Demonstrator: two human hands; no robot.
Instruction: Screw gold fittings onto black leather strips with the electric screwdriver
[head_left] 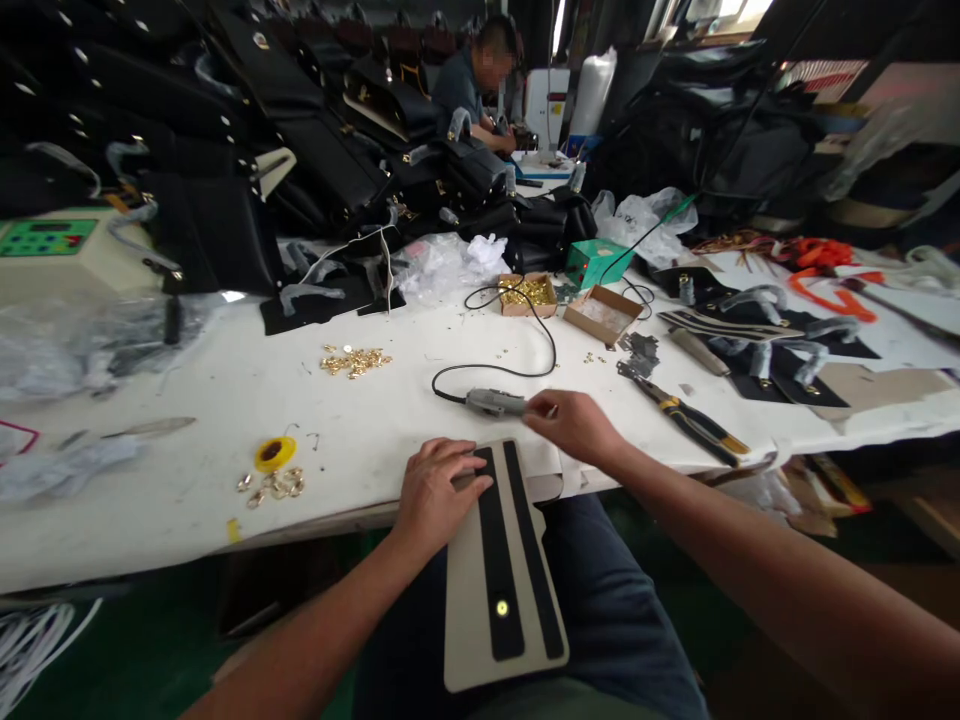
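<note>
A beige flat panel [469,640] with two black strips rests partly on my lap, its far end at the table edge. One strip carries a round gold-coloured fitting [502,608] near its lower end. My left hand [442,490] lies over the panel's upper left part, fingers loosely spread. Beyond the panel, a grey corded hand tool [495,402] lies on the table; its exact kind is unclear. My right hand [564,422] has its fingers closed around the tool's right end, partly hiding it. A black cord [553,345] curls away from the tool's other end.
Black-and-yellow pliers [694,420] lie at right. Gold hardware [356,361] is heaped at left, near a yellow spool [274,453]. Behind are an open box of gold pieces [527,293], a green box [598,263] and piled black bags [322,150]. Another person [480,85] sits at the back.
</note>
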